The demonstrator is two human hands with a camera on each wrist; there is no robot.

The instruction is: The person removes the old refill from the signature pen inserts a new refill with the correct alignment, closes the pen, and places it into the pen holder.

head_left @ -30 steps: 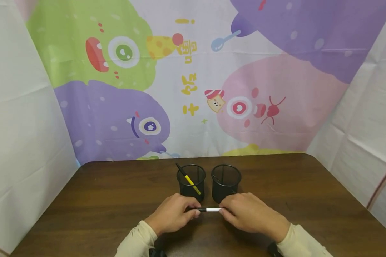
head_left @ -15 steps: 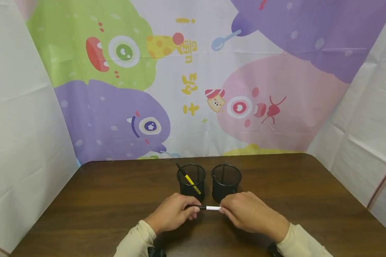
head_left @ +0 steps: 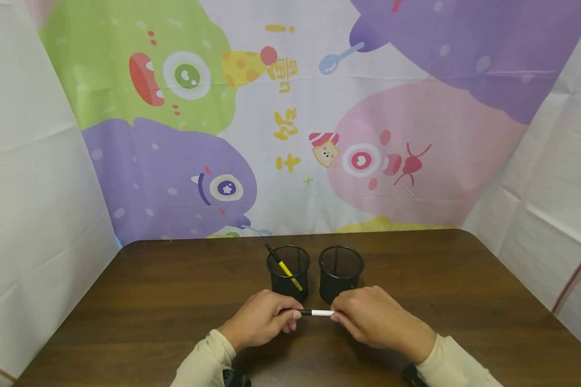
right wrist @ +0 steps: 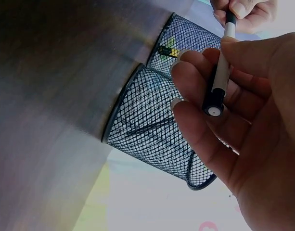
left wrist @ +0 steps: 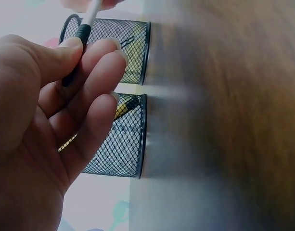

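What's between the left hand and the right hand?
The black-and-white pen spans that gap, black toward the left hand, white toward the right hand; the head view shows it.

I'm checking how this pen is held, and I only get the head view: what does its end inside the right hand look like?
Observer: In the right wrist view, the pen runs past the right thumb to a black end with a pale round face.
Operator: And what is hidden inside the left hand?
Observer: The left wrist view shows the pen's dark tip sticking out beyond the left thumb.
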